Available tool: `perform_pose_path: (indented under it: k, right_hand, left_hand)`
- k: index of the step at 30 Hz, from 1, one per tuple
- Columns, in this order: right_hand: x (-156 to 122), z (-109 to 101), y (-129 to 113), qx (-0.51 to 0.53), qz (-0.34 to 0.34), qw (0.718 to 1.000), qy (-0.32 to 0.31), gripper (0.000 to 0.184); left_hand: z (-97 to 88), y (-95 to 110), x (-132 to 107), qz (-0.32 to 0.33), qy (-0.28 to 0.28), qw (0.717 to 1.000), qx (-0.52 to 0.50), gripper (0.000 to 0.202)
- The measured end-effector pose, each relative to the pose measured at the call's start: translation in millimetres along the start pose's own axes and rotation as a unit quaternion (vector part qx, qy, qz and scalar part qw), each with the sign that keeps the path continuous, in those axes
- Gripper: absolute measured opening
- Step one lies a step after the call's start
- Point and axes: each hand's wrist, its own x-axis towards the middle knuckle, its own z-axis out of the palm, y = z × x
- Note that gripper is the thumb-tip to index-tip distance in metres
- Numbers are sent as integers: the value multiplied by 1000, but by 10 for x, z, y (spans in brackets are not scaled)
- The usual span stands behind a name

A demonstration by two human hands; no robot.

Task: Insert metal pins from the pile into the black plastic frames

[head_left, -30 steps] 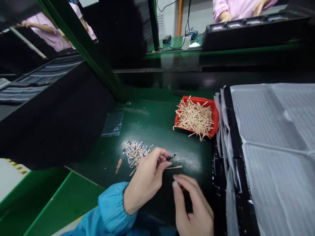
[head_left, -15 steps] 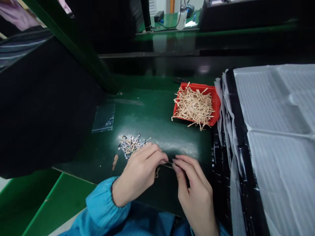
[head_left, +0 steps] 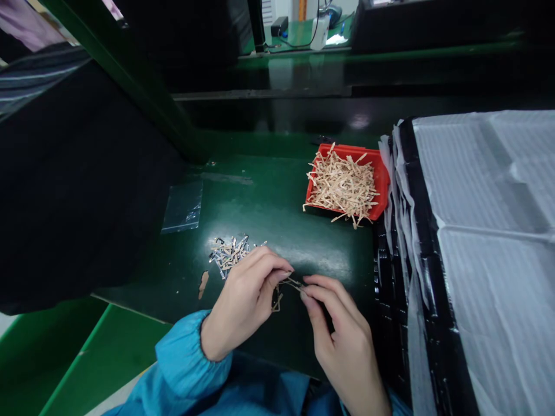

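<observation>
**Both Hands Pinch a Thin Tan Strip (head_left: pixel 291 283) Over a Dark Green Bench (head_left: pixel 277 196)**

We look down on the person's left hand (head_left: pixel 245 303), its bright blue sleeve (head_left: pixel 186 352) gathered at the wrist, and on the right hand (head_left: pixel 342 329). The two hands sit close together, just beside each other, towards the near edge of the bench. Both are narrowly closed: the left thumb and fingers pinch one end of the strip, and the right fingertips (head_left: pixel 306 287) hold its other end. Just below the left fingers hangs a small, dark, bent piece (head_left: pixel 276 301); we cannot tell whether it is joined to the strip.

Just beyond the left hand, a loose heap of small tan strips with shiny metal parts (head_left: pixel 229 255) lies on the bench, with a lone tan scrap (head_left: pixel 203 284) near it on the left. Further off to the far right, a shallow red plastic tray (head_left: pixel 384 185) is piled with pale tan strips (head_left: pixel 342 188), some poking over its rim. A flat clear plastic bag (head_left: pixel 182 208) rests on the bench to the far left. On the right, a black crate (head_left: pixel 422 231) lined with crinkled white plastic sheeting (head_left: pixel 489 231) stands just beside the tray.
</observation>
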Motion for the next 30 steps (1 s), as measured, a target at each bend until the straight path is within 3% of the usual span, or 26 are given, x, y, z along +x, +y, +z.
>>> perform_pose_path:
  k: [8,14,19,25,30]
  right_hand:
    - [28,-19,-31,22,-14,1000,13,18]
    - [30,-11,-33,30,-51,998,25,21]
    - [32,22,-21,-43,-76,995,53,20]
    - [35,49,-6,-142,-113,981,72,22]
    - [31,47,-17,-153,-125,977,74,23]
  left_hand:
    - [-58,35,-10,8,-30,999,6,14]
    - [-65,19,-23,29,-93,995,25,21]
    - [-34,65,-59,32,-77,996,33,21]
    - [70,198,-177,41,-49,988,138,20]
    - [104,225,-192,40,-72,989,124,29]
